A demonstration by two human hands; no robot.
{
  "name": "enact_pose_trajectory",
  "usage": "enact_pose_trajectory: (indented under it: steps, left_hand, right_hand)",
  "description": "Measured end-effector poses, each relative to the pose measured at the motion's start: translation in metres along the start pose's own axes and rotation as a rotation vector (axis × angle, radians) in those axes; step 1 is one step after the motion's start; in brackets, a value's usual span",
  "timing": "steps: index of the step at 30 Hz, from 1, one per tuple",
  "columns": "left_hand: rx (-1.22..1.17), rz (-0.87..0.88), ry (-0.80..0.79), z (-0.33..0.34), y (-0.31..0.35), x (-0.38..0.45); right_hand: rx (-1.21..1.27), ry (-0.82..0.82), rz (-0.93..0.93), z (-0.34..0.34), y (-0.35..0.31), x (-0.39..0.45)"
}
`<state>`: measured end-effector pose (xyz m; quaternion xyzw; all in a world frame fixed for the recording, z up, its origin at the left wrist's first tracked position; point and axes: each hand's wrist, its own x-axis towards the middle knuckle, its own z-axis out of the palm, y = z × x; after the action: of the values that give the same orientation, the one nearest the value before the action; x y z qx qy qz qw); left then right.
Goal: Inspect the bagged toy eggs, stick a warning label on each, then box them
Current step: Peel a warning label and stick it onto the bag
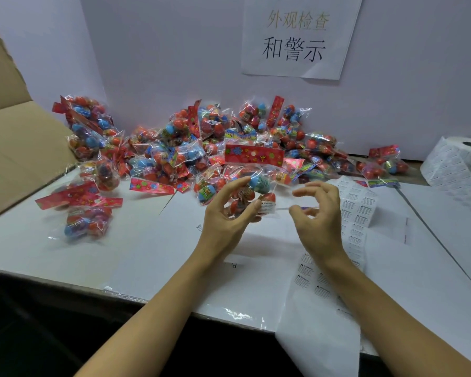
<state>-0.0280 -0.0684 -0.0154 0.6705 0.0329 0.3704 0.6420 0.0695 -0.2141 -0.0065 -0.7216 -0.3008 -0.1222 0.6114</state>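
Labelling looks done: left hand (pixel 226 210) grips a bag (pixel 249 186) above the table (pixel 65 257), label (pixel 267 206) seemingly stuck; right hand (pixel 317 210) hangs loose, empty. Next, box (pixel 19 148) it at left.

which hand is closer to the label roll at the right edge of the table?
Right. The right hand hovers mid-table over the label sheet, well short of the label roll. The left hand is farther left, fingers curled round a bag of eggs.
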Motion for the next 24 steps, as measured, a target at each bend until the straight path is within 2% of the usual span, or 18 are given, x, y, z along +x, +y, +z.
enact_pose_trajectory:
  steps: [6, 24]
  left_hand:
    - [0.018, -0.026, 0.000, -0.0017, 0.0018, -0.0002]
    - [-0.027, -0.070, -0.040, -0.0032, 0.0044, 0.0006]
  right_hand:
    - [0.172, -0.262, 0.152, 0.0011, -0.0018, -0.0032]
    - [0.240, -0.261, 0.100, 0.0021, -0.0027, -0.0046]
